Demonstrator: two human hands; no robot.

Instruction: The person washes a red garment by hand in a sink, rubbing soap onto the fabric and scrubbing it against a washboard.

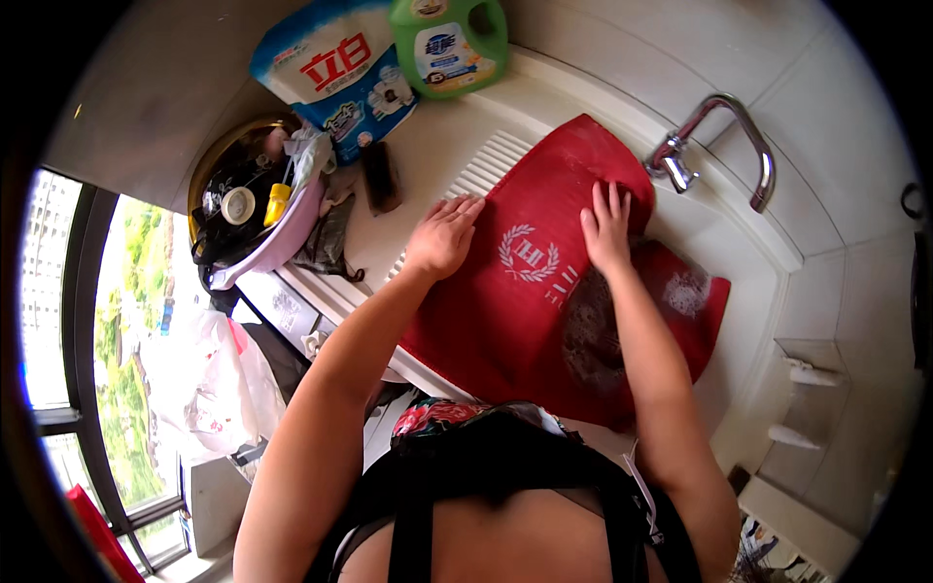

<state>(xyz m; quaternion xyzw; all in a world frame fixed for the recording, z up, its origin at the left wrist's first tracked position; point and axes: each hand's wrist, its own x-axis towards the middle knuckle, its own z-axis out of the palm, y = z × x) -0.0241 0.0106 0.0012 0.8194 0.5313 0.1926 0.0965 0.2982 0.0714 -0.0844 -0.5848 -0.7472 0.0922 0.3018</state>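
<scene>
A wet red mat (481, 306) with a pale wreath emblem lies across the ribbed washboard (488, 164) and hangs over into the white laundry sink (743, 248). White suds cover parts of its lower right portion. My left hand (444, 233) rests flat near the mat's left edge, fingers close together and holding nothing. Flat on the upper right of the mat lies my right hand (607, 226), its fingers somewhat apart. A dark scrubbing brush (380, 178) sits on the counter beyond my left hand.
A chrome faucet (711, 138) rises behind the sink. Along the back stand a blue and white detergent bag (335, 65) and a green detergent jug (452, 51). A lilac basin (291, 226) with assorted items is at the left, beside a dark cloth (326, 244). White plastic bags (211, 386) hang near the window.
</scene>
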